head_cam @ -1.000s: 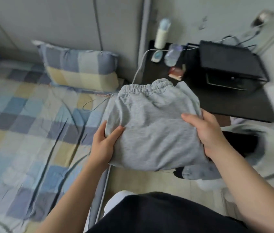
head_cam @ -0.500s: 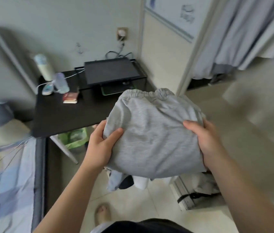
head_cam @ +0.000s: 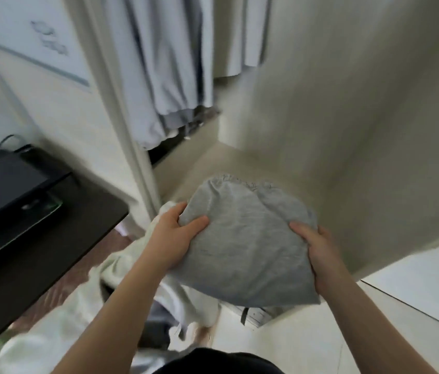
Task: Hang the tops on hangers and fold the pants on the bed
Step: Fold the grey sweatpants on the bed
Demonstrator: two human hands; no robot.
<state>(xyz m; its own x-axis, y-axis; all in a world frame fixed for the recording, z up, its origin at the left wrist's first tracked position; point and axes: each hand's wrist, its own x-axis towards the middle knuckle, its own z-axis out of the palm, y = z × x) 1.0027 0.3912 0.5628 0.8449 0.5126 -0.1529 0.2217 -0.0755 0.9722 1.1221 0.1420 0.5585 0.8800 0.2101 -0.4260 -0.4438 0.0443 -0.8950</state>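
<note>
A folded pair of grey sweatpants with an elastic waistband at its far edge is held in the air in front of me. My left hand grips its left edge, thumb on top. My right hand grips the right edge, thumb on top and fingers underneath. Grey-blue garments hang in an open wardrobe at the upper left. The bed is out of view.
A black desk with a dark laptop stands at the left. A pile of pale clothes lies below my hands near the desk. A beige wall fills the right, with pale floor tiles beneath.
The view has swung right, from the bed past the desk to the wardrobe and wall. Both hands keep their grip on the folded pants, now carried away from the bed.
</note>
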